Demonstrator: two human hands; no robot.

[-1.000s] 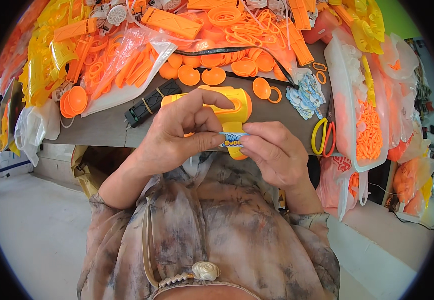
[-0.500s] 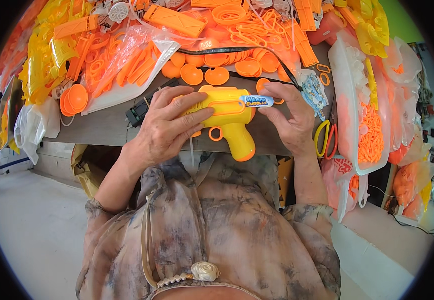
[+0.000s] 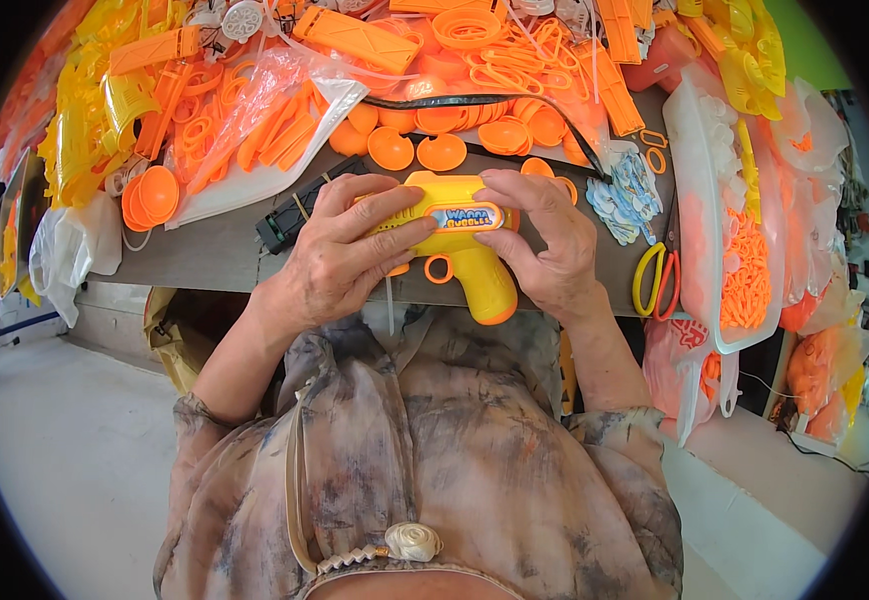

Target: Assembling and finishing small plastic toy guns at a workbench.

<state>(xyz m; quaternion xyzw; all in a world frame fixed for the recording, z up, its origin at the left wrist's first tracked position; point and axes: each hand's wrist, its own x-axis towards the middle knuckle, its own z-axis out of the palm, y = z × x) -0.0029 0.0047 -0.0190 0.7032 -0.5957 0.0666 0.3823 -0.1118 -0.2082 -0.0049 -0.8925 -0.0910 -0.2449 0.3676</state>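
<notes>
My left hand (image 3: 343,245) is wrapped round the rear of a yellow toy gun (image 3: 485,275) with an orange ring trigger, holding it just above the near edge of the table. A blue and white oval sticker (image 3: 467,218) lies over the recess on the gun's side. At its right end, the thumb and index finger of my right hand (image 3: 550,235) are on the sticker's edges, against the gun. The gun's far right end is partly covered by that hand.
Orange parts (image 3: 385,50) are heaped across the far side of the table (image 3: 215,245). Loose stickers (image 3: 623,200), scissors (image 3: 657,280) and a white bin (image 3: 690,250) with small orange pieces are at the right. A black device (image 3: 290,215) sits left of the gun.
My right hand has moved left with the sticker. The sticker, which stuck out past the gun's right end, is now over the recess in its side. My left hand keeps its grip.
</notes>
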